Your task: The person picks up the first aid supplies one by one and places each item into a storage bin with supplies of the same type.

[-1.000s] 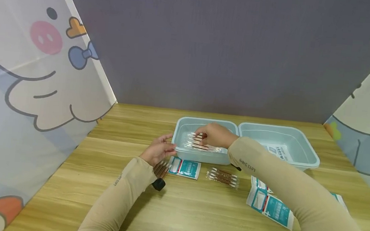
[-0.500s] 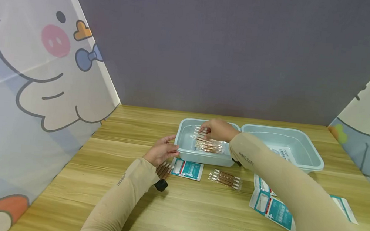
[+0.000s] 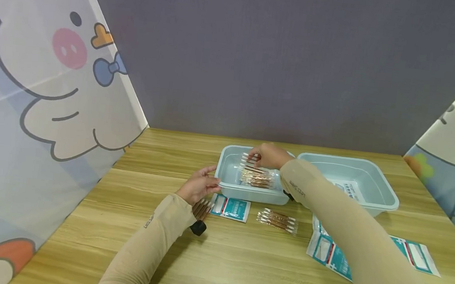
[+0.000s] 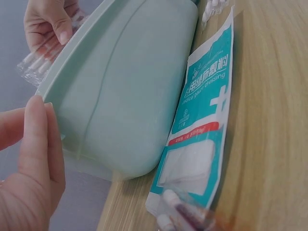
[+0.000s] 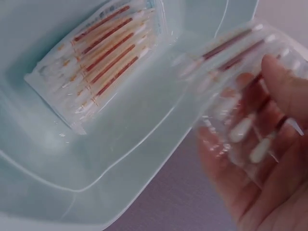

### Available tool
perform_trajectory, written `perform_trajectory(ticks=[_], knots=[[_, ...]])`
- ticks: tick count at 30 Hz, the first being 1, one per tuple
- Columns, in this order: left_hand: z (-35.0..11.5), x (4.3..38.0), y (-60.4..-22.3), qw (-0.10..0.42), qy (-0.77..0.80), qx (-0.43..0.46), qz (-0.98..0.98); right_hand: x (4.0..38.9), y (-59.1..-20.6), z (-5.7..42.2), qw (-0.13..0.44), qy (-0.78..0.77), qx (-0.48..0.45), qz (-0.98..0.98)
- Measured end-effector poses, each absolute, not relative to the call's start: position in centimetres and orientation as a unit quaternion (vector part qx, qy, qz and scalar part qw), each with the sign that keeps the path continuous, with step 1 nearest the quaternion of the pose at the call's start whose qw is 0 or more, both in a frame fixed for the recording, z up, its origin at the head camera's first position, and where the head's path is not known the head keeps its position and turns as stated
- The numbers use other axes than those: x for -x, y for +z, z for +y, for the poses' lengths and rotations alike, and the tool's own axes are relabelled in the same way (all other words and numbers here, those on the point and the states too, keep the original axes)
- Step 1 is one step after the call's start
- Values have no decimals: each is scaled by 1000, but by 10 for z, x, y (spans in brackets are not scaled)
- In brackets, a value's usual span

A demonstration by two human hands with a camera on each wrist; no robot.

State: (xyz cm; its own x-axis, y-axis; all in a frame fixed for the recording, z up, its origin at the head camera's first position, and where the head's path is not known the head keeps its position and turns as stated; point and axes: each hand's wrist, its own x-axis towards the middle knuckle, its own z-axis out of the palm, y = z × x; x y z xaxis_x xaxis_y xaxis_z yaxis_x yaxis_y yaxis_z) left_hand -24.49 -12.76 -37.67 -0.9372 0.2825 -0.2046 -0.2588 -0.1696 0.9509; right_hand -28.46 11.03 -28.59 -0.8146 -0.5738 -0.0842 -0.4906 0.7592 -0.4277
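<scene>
In the head view my right hand (image 3: pixel 269 155) is over the left light-blue plastic tub (image 3: pixel 253 195). It pinches a clear pack of cotton swabs (image 5: pixel 231 57) with brown shafts and white tips between thumb and fingers. More swab packs (image 5: pixel 106 57) lie on the tub's floor beneath. At the tub's left front corner, my left hand (image 3: pixel 198 185) touches the rim with mostly straight fingers (image 4: pixel 33 139). Close to the left wrist lies another swab pack (image 3: pixel 202 208), partly hidden. Beside it is a teal-and-white gauze dressing packet (image 3: pixel 230 207), in front of the tub.
A second light-blue tub (image 3: pixel 379 193), with a printed sheet inside, stands to the right. In front lies a swab pack (image 3: pixel 277 221) on the wooden table (image 3: pixel 240 266). More dressing packets (image 3: pixel 418 257) lie partly hidden by the right sleeve. A dark panel (image 3: pixel 275 73) rises behind.
My right hand has lifted its swab pack and shifted toward the back of the left tub, exposing the packs underneath. The left hand stays at the tub's corner. The head view has shifted slightly.
</scene>
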Motion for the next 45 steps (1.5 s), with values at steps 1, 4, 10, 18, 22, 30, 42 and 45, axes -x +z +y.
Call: perform_trajectory(ticks=[1,4,10,18,22,30,42,45], knots=[[-127,245,-376,177,765,-10,620,285,-285,110,117,-194,285,931],[-127,245,-376,174,765,-10,620,285,-284,111,148,-186,282,929],[-125,246,-375,175,765,-1,620,291,-289,111,168,-150,255,940],[-125,245,-375,174,765,-2,621,300,-293,112,173,-111,238,949],[-126,245,-375,172,768,0,617,303,-295,109,201,-114,208,950],[-126,244,-375,173,767,-14,617,311,-304,108,243,-129,188,943],[-126,241,-373,175,768,-10,616,295,-293,110,209,-129,185,952],[-126,242,-373,174,766,-9,618,292,-291,110,206,-130,169,955]])
